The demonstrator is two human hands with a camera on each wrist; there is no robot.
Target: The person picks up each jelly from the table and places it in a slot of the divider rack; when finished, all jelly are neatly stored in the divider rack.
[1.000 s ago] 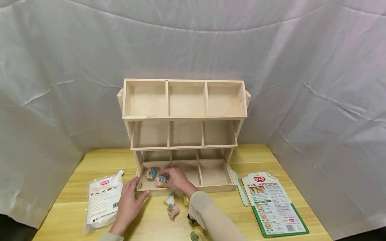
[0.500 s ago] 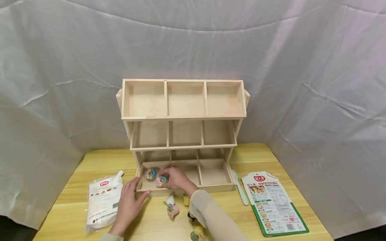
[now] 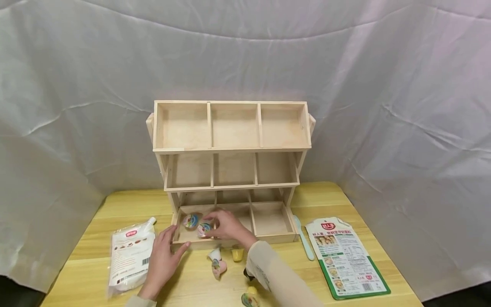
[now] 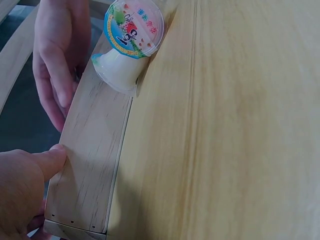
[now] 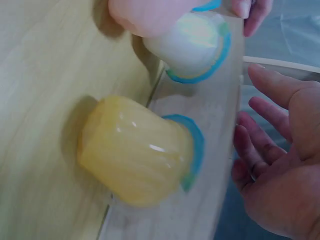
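Note:
Two jelly cups lie in the bottom tray's left compartment: a farther one (image 3: 190, 220) and a nearer one (image 3: 203, 230). My right hand (image 3: 228, 226) reaches in at the nearer cup, thumb and fingers spread apart beside it. In the right wrist view no cup shows between those fingers (image 5: 245, 135); the tray wall hides part of the space. My left hand (image 3: 163, 258) rests on the tray's front left corner, thumb on the front panel (image 4: 85, 165), fingers along the left side. Before the tray lie a white jelly cup (image 3: 215, 255), a pink one (image 3: 219, 268) and a yellow one (image 3: 238, 254).
A three-tier wooden rack (image 3: 230, 150) with divided trays stands at the back. A white spouted pouch (image 3: 132, 256) lies left; a pale green stick-like utensil (image 3: 304, 238) and a green-and-white packet (image 3: 347, 258) lie right. Another yellow jelly cup (image 3: 251, 297) lies near the front edge.
My right thumb and fingers have parted slightly from the nearer jelly cup, which stays in the left compartment. The left hand keeps its place on the corner. The head view shifts a little.

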